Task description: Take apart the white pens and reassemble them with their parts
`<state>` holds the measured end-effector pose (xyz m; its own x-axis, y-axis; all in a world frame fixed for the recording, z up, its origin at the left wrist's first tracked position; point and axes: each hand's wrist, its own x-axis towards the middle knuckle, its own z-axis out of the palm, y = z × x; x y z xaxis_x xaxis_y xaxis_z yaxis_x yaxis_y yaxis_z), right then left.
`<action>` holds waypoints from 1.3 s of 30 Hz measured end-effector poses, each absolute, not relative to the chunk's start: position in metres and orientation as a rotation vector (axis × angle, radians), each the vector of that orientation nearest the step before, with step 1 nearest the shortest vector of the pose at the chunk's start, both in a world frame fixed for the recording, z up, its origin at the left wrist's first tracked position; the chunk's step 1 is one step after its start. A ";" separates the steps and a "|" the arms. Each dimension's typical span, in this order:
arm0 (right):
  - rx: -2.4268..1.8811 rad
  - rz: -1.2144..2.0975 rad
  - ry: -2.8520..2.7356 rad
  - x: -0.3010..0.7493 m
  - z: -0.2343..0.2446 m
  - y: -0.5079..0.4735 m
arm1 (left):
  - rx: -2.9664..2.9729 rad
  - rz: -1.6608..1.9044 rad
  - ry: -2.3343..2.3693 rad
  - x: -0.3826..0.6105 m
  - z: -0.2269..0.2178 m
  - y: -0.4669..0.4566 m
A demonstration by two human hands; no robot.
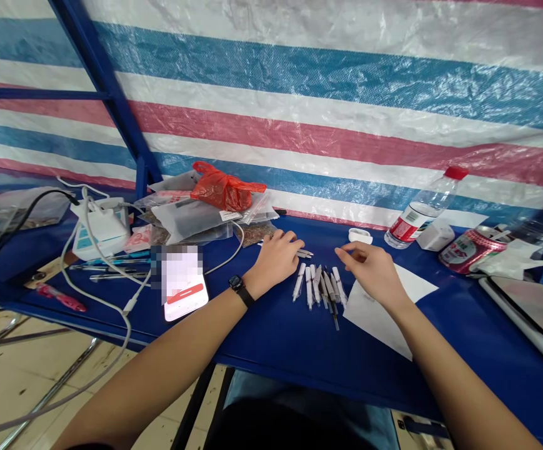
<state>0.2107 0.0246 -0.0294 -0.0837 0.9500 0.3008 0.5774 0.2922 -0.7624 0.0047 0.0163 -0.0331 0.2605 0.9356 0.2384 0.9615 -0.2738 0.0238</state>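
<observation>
Pens (309,287) lie clustered on the table (271,337) between your hands, overlapping so that some are hard to make out. Your left hand (278,257) covers part of further silver pens (304,254), hiding whether its bent fingers grasp any, while your right hand (370,269) hovers with loosely curled fingers whose meeting you cannot tell, its forearm hiding part of the paper (378,326).

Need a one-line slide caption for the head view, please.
Left hand and right hand flank a loose cluster of pens on a cluttered blue table.
</observation>
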 end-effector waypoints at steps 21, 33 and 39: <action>-1.193 0.461 -1.934 0.225 -0.070 0.068 | -2.329 -0.861 -0.957 0.116 -0.091 -0.105; -1.313 0.476 -1.814 0.232 -0.065 0.074 | -2.220 -0.763 -0.704 0.138 -0.132 -0.117; -1.418 0.379 -1.817 0.229 -0.062 0.072 | -2.302 -0.683 -0.719 0.135 -0.120 -0.114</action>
<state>0.2287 0.0723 -0.0620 -0.0686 0.9163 0.3945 0.6819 0.3317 -0.6519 0.1351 -0.1145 -0.1205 0.7176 0.3136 0.6218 0.6370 -0.6564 -0.4041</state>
